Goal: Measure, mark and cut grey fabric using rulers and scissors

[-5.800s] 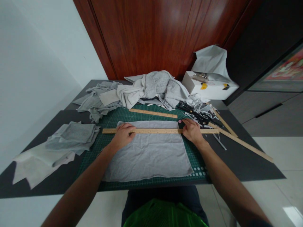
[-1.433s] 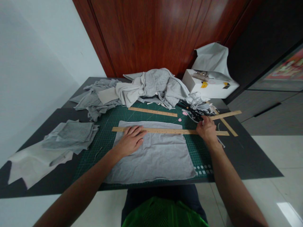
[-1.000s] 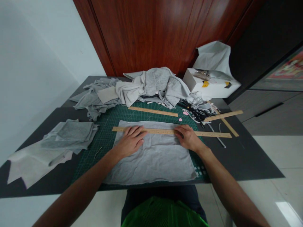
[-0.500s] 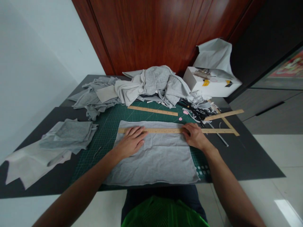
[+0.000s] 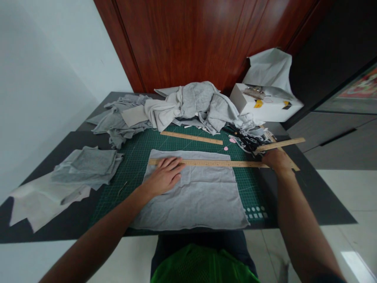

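My left hand (image 5: 165, 177) lies flat, fingers slightly spread, on the long wooden ruler (image 5: 206, 163) across the upper part of the grey cloth (image 5: 191, 196), which lies on the green cutting mat (image 5: 134, 157). My right hand (image 5: 277, 160) is over the ruler's right end; I cannot tell its grip.

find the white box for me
In the head view, the white box sits at the back right of the table, beside the grey cloth heap.
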`<state>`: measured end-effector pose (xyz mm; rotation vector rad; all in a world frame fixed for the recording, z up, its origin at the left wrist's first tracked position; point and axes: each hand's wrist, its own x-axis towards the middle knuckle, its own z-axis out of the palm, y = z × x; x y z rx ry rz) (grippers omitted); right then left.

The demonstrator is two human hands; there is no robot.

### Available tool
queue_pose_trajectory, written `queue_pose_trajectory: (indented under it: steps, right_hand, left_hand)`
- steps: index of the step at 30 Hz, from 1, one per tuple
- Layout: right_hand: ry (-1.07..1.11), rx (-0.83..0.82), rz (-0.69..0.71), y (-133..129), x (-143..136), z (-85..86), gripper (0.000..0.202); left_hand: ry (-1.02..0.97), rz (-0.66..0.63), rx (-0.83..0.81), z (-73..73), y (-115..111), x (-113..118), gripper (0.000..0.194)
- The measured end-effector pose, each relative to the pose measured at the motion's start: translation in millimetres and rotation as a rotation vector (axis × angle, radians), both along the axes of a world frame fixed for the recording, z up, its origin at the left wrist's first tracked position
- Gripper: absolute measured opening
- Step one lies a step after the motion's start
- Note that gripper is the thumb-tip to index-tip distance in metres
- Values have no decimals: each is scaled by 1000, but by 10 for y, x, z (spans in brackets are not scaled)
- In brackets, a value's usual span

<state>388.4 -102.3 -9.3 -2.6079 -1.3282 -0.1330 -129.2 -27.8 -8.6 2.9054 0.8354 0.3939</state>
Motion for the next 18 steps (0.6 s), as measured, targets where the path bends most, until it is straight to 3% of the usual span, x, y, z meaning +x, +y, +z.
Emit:
queue_pose_trajectory:
  steps: [3, 5, 9, 14, 18]
  right_hand:
    - [-71, -111, -63, 17, -1, 59, 31]
    - [-54, -79, -79, 34, -47, 129, 30]
    - [-17, 97, -48, 156, -127, 256, 29]
    - [53, 353, 133, 269, -146, 273, 53]
    - [22, 228, -134, 88, -52, 152, 53]
  left_hand:
    - [-2, 0, -3, 8, -2, 0, 42]
    - [-8, 0, -4, 9, -2, 0, 41]
    - [-26, -3, -17, -1, 1, -1, 42]
    - [-22, 1, -12, -14, 3, -1, 42]
    - [-13, 3, -3, -1, 2, -2, 40]
